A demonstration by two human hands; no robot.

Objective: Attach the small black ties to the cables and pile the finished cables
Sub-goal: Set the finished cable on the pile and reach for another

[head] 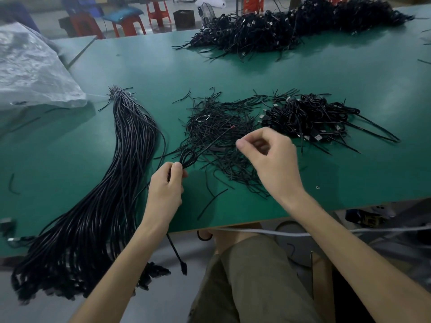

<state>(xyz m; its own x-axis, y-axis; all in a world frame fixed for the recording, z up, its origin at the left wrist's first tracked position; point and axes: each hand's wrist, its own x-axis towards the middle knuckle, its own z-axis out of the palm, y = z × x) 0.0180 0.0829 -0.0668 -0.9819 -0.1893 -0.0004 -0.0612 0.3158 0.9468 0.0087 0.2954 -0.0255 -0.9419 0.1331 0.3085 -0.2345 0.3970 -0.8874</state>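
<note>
A thin black cable (187, 157) folded into a small loop sticks out beyond the left hand (166, 183), which pinches its neck; probably light and springy, best gripped there. The right hand (268, 157) curls over a heap of short black ties (217, 127); whether it holds one is unclear.

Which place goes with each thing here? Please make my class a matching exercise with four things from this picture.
Things:
1. long cable bundle
2. loose black ties
3. small pile of coiled cables
4. looped cable

Places:
A. pinched in the left hand
B. middle of the green table
C. left side, hanging over the near edge
D. just right of the ties

Pairs: 1-C, 2-B, 3-D, 4-A
</note>
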